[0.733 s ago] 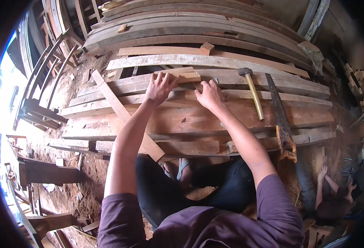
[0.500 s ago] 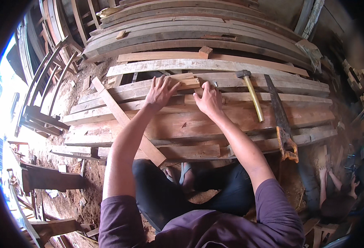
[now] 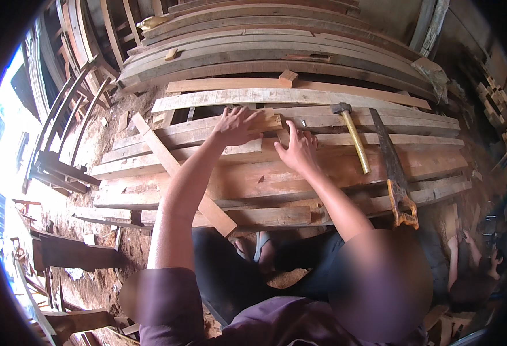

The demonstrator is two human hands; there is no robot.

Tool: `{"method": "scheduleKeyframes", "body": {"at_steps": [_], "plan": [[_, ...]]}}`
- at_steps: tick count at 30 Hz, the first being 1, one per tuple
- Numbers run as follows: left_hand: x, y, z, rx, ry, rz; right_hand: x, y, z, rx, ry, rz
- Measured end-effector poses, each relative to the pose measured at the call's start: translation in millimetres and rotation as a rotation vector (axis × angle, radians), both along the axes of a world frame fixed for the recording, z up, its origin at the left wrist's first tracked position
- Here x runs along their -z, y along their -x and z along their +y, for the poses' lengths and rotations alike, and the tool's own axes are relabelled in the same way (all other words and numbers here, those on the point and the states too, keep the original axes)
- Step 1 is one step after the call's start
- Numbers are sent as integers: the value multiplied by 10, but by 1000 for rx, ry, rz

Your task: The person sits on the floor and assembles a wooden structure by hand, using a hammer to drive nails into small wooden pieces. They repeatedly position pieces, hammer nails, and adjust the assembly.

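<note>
Head cam: left hand [image 3: 236,126] wraps a short wood block [image 3: 268,122], right hand [image 3: 297,151] spread flat on rough planks [image 3: 253,179]; yellow-handled hammer [image 3: 354,137] and rusty saw [image 3: 393,167] lie toward the stack's right edge.

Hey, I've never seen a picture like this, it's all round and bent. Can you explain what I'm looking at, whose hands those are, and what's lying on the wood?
The picture comes from a wide fisheye camera worn on a person's head, looking down, which is why straight boards curve near the rim. The two arms rising from the lower edge are that person's own. The left hand lies on a small wood piece resting on the planks. The right hand presses flat on the planks beside it, fingers spread, holding nothing. To the right lie a hammer with a yellow handle and a handsaw. A slat lies slanted across the planks on the left.
</note>
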State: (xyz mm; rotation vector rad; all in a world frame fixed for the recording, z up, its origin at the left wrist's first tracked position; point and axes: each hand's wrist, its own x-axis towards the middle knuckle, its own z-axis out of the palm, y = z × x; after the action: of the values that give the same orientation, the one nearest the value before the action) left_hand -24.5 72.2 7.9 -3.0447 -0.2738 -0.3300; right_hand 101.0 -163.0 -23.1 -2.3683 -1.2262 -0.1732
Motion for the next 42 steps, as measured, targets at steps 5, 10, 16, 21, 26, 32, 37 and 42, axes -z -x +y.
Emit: {"method": "scheduleKeyframes", "body": {"at_steps": [5,10,16,21,26,32,37,42], "plan": [[-78,-79,-31,-29,54,77,-83,-9,-173,-43,12,21],[-78,-53,-80,-9,70,5,-22,-5,-82,38,68,-52],[-60,-19,-123,3,80,-15,154,115,179,57,-104,-90],[-26,42,-64,-33,116,-84,139,183,196,73,-138,-51],[-69,179,7,-17,138,-130,105,124,-124,-38,-168,-226],[-223,228,-243,73,112,-156,214,-51,-351,-53,-257,-168],[-215,235,-554,139,28,-109,321,-46,-323,-1,-277,-149],[-119,266,-689,104,-35,-77,312,-20,-283,93,-226,-70]]}}
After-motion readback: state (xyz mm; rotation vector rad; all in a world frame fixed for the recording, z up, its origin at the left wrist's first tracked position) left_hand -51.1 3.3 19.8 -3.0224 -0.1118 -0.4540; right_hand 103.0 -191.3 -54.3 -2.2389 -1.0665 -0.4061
